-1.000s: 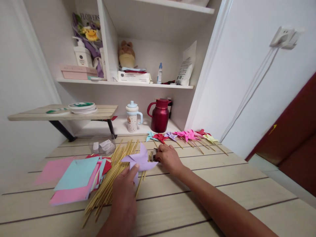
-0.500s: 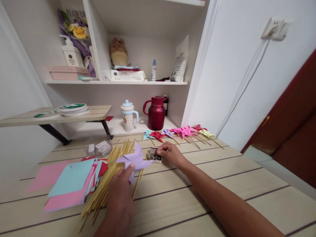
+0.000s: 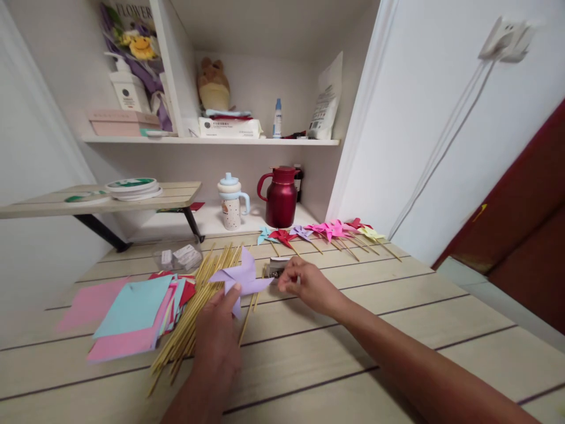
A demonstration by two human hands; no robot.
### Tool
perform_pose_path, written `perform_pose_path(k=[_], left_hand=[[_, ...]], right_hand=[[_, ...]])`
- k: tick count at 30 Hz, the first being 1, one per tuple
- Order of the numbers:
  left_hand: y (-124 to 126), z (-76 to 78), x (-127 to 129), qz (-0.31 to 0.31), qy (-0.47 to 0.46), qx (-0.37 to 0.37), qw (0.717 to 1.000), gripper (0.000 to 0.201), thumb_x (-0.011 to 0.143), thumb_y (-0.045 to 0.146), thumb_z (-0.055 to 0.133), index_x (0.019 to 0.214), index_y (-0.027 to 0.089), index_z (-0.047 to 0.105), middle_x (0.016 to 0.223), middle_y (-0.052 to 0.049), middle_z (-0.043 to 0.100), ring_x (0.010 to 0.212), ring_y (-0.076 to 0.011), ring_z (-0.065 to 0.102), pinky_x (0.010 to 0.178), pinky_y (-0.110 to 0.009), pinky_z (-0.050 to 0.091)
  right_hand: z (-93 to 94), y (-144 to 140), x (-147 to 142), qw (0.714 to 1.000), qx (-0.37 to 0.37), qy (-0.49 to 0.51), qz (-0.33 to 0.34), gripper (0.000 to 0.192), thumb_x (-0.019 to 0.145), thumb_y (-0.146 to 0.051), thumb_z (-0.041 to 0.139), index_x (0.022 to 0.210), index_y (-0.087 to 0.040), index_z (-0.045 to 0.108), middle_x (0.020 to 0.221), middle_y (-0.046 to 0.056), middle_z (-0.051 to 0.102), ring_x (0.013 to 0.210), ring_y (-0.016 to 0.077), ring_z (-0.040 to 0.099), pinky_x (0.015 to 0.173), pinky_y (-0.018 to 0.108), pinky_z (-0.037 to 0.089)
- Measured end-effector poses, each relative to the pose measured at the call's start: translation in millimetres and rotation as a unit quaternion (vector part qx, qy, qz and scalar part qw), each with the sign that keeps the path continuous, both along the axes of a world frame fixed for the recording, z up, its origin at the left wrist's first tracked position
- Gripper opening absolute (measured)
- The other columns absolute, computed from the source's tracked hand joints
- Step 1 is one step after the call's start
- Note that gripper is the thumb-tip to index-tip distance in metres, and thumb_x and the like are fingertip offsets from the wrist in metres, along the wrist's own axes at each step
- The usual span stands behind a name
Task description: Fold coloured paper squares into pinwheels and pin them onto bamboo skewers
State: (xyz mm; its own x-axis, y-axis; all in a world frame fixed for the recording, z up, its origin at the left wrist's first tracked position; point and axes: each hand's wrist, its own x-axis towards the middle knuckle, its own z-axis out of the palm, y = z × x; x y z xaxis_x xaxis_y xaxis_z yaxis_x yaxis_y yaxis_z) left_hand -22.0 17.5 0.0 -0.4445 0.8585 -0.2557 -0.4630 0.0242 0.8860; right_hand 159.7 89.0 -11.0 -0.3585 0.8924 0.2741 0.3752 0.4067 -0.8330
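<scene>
Left hand (image 3: 219, 333): closed on the lower edge of a purple paper pinwheel (image 3: 241, 279), which is held just above the table (image 3: 353, 353).
Right hand (image 3: 309, 285): fingertips pinched together beside a small box of pins (image 3: 277, 268); whether a pin is held cannot be told.
Pinwheel position: over a pile of wooden sticks (image 3: 194, 312), between both hands.
Coloured paper sheets (image 3: 132, 309): stacked left of the sticks.
Finished pinwheels (image 3: 322, 231): laid in a row at the table's far edge.
Red jug (image 3: 281, 197): upright behind that row, beside a pale cup (image 3: 231, 202).
</scene>
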Motion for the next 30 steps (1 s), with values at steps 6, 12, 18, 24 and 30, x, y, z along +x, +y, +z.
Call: perform_pose_path(k=[6,12,18,24,30], left_hand=[[2.7,-10.2,-1.5,-0.006,-0.011,0.011,1.000,0.022,0.060,0.027,0.079,0.078,0.019,0.070,0.079,0.000,0.071,0.079,-0.0182,0.062,0.073,-0.028,0.047],[5.3,-15.9,-0.2,-0.033,-0.025,0.015,0.999,0.020,0.061,0.025,0.078,0.079,0.018,0.071,0.078,-0.003,0.073,0.075,-0.0196,0.066,0.071,-0.030,0.050],[7.1,-18.2,0.8,-0.032,-0.031,0.001,0.999,0.022,0.061,0.020,0.078,0.082,0.016,0.071,0.071,0.000,0.072,0.066,-0.0151,0.065,0.066,-0.026,0.049],[6.7,-17.3,0.8,-0.044,-0.037,0.000,0.998,0.020,0.061,0.018,0.079,0.078,0.017,0.071,0.069,0.001,0.072,0.064,-0.0140,0.065,0.066,-0.024,0.050],[3.9,-9.8,4.6,-0.075,-0.044,0.000,0.996,0.020,0.061,0.016,0.078,0.079,0.013,0.071,0.069,-0.003,0.072,0.062,-0.0156,0.065,0.064,-0.026,0.051]], right_hand=[[-22.3,-23.4,0.8,0.997,-0.041,-0.046,0.057,0.015,0.073,-0.006,0.065,0.069,-0.017,0.073,0.079,0.002,0.059,0.077,0.0151,0.059,0.074,0.026,0.048],[-27.3,-26.4,0.6,0.996,-0.032,-0.055,0.058,0.013,0.077,-0.009,0.065,0.072,-0.018,0.072,0.083,0.003,0.057,0.081,0.0161,0.059,0.078,0.028,0.047],[-28.1,-27.6,5.1,0.996,-0.037,-0.051,0.063,0.015,0.078,-0.008,0.063,0.078,-0.020,0.073,0.085,0.003,0.060,0.083,0.0161,0.060,0.078,0.027,0.047],[-25.5,-28.0,14.0,0.996,-0.042,-0.037,0.070,0.020,0.081,-0.009,0.060,0.086,-0.020,0.075,0.089,0.004,0.061,0.083,0.0158,0.059,0.077,0.027,0.047],[-21.9,-27.7,20.0,0.996,-0.056,-0.021,0.070,0.018,0.082,-0.011,0.060,0.088,-0.020,0.074,0.090,0.004,0.062,0.080,0.0151,0.060,0.073,0.026,0.046]])
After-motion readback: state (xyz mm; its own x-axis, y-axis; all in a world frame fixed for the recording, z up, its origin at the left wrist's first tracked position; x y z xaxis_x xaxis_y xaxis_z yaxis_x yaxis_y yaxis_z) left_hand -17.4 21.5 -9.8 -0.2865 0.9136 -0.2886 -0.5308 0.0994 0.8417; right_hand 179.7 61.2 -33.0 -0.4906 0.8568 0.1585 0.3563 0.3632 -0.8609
